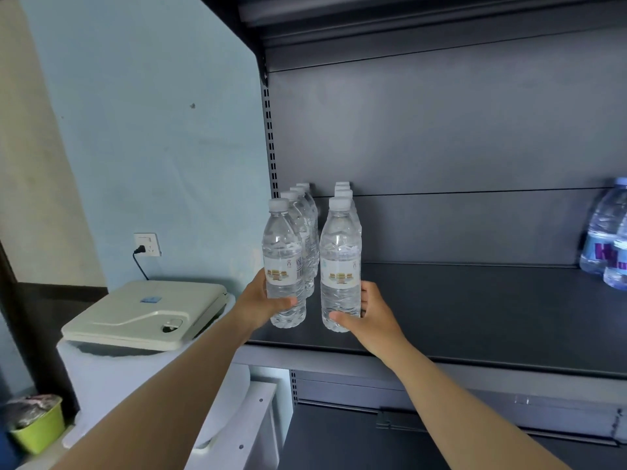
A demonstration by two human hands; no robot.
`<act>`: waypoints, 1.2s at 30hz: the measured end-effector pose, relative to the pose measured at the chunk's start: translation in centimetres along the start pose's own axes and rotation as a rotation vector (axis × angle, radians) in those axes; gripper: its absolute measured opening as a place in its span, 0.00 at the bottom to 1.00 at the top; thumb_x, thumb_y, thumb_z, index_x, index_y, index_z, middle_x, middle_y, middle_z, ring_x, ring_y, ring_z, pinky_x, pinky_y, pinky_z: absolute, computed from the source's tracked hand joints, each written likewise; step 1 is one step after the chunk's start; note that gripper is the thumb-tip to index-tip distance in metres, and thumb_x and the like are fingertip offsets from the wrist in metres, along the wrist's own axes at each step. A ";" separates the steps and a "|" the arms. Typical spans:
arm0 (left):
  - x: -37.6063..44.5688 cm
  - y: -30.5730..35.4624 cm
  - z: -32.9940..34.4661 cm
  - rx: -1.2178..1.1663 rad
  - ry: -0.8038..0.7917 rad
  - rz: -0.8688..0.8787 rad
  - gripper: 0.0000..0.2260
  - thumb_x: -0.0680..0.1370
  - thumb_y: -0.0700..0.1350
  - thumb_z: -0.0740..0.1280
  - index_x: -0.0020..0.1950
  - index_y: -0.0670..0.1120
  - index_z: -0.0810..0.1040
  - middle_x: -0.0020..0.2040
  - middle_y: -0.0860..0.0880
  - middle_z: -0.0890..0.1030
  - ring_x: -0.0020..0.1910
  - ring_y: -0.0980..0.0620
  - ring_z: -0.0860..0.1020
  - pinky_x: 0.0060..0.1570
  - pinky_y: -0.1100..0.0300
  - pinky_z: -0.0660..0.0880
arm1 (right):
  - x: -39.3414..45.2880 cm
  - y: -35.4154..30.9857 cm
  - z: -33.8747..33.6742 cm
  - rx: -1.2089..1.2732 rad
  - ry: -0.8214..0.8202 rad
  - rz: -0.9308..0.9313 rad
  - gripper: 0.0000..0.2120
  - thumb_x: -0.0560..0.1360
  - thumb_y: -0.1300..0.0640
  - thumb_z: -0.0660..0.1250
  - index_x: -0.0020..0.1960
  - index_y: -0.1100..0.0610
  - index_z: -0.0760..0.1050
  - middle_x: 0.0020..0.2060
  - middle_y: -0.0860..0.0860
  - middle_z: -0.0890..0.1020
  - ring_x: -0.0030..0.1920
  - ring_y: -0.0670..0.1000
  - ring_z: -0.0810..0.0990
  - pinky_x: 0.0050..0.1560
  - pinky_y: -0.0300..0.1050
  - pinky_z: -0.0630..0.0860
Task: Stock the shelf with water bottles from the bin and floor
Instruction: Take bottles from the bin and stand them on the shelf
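Two clear water bottles with white caps stand upright at the front left of the dark grey shelf [475, 317]. My left hand [263, 301] grips the left bottle [282, 252] low on its body. My right hand [371, 312] grips the right bottle [340, 256] near its base. Both bottles head two rows of like bottles: the left row [307, 212] and the right row [343, 188] run back to the shelf's rear panel. Whether the held bottles rest on the shelf or hover just above it I cannot tell.
Larger bottles with blue labels [607, 239] stand at the shelf's right end. A white appliance [149, 313] sits on a white cabinet to the left, below a wall socket [146, 244]. A green tub [37, 429] is at the bottom left. A lower shelf [407, 435] lies beneath.
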State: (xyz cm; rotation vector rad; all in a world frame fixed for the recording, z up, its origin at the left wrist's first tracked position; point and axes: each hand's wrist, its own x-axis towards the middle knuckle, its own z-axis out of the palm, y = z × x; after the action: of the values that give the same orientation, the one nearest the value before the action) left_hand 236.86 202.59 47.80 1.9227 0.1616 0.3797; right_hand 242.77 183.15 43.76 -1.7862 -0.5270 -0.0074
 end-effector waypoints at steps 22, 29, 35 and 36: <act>-14.6 -1.9 3.2 0.964 -0.091 0.127 0.40 0.70 0.53 0.73 0.76 0.49 0.55 0.74 0.48 0.61 0.72 0.45 0.61 0.67 0.50 0.64 | -19.8 -0.3 -7.6 -0.858 0.055 -0.018 0.35 0.73 0.45 0.68 0.74 0.51 0.57 0.74 0.49 0.56 0.75 0.50 0.51 0.73 0.52 0.55; -19.7 -4.2 10.2 0.955 -0.250 0.097 0.41 0.69 0.56 0.73 0.76 0.49 0.55 0.74 0.47 0.60 0.73 0.46 0.59 0.69 0.50 0.63 | -28.0 3.5 -13.2 -0.986 0.019 0.127 0.36 0.72 0.42 0.67 0.74 0.49 0.55 0.74 0.49 0.56 0.75 0.52 0.53 0.74 0.52 0.57; -23.8 -5.4 17.7 0.966 -0.388 0.111 0.42 0.69 0.57 0.73 0.76 0.50 0.55 0.75 0.48 0.59 0.74 0.45 0.58 0.70 0.47 0.61 | -34.8 7.8 -18.8 -1.005 0.022 0.305 0.36 0.72 0.42 0.67 0.74 0.50 0.55 0.74 0.50 0.56 0.75 0.54 0.53 0.73 0.55 0.58; -24.5 -5.6 19.1 0.965 -0.407 0.107 0.42 0.69 0.57 0.73 0.76 0.51 0.55 0.75 0.48 0.59 0.74 0.45 0.58 0.70 0.47 0.61 | -35.9 8.7 -19.7 -0.998 0.021 0.330 0.36 0.72 0.43 0.67 0.74 0.50 0.55 0.74 0.50 0.56 0.75 0.54 0.53 0.72 0.55 0.58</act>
State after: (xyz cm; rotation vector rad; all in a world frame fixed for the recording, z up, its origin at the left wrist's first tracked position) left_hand 220.71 180.82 31.70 2.9206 -0.0468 -0.0662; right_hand 218.87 151.02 31.48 -2.8283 -0.1938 -0.0700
